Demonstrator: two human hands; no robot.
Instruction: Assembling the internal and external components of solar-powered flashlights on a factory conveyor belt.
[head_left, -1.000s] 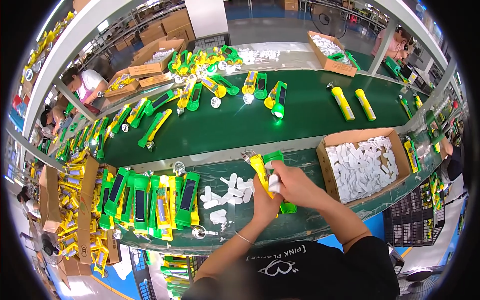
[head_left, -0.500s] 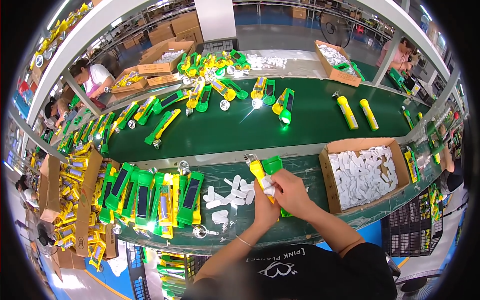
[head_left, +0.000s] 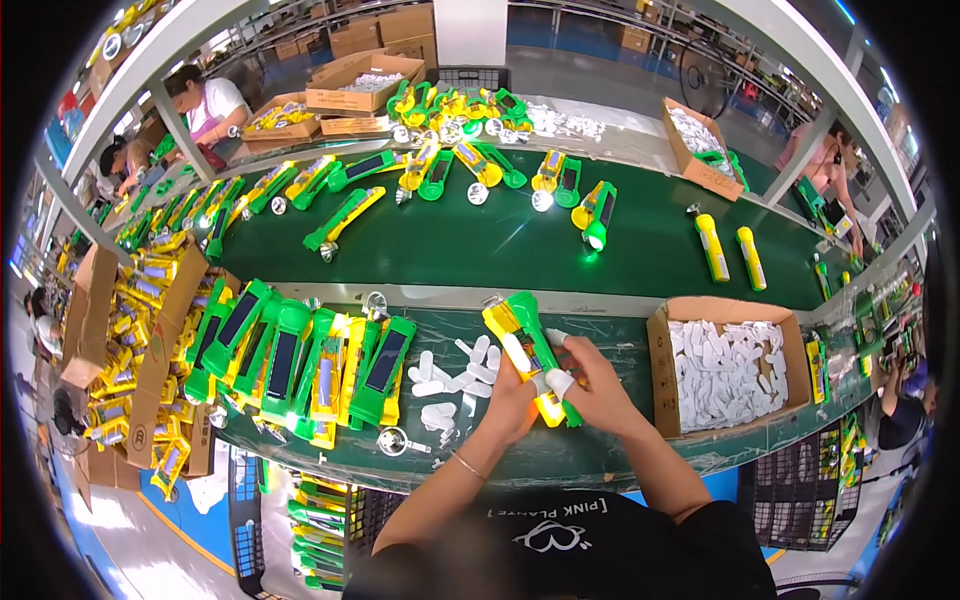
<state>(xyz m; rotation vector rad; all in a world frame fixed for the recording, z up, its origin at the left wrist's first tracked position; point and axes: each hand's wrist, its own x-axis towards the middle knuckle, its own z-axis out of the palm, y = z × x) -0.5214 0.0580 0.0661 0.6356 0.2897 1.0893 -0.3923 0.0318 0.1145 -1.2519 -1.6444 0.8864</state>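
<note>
Just right of the loose white pieces, my left hand (head_left: 514, 402) is wrapped round the lower yellow part of a green-and-yellow flashlight (head_left: 524, 322). Its yellow and green halves lie side by side, the head pointing away from me. A white oval strip (head_left: 516, 352) shows on the yellow half. My right hand (head_left: 604, 388) grips the green half from the right, with white coverings on its fingertips. The flashlight's lower end is partly hidden by my fingers. Several loose white oval strips (head_left: 430, 387) lie on the green worktable (head_left: 620, 335) left of my hands.
Several flashlights (head_left: 285, 355) are lined up at the left, beside a carton (head_left: 168, 350) of yellow parts. A small reflector (head_left: 392, 440) lies at the table's near edge. An open carton (head_left: 728, 425) of white strips stands right. Beyond runs a green conveyor (head_left: 420, 245) carrying flashlights. Co-workers sit farther off.
The green half, earlier lying behind the yellow one, is now alongside it between both hands. My right hand has moved from the yellow half to the green one. The view has shifted slightly.
</note>
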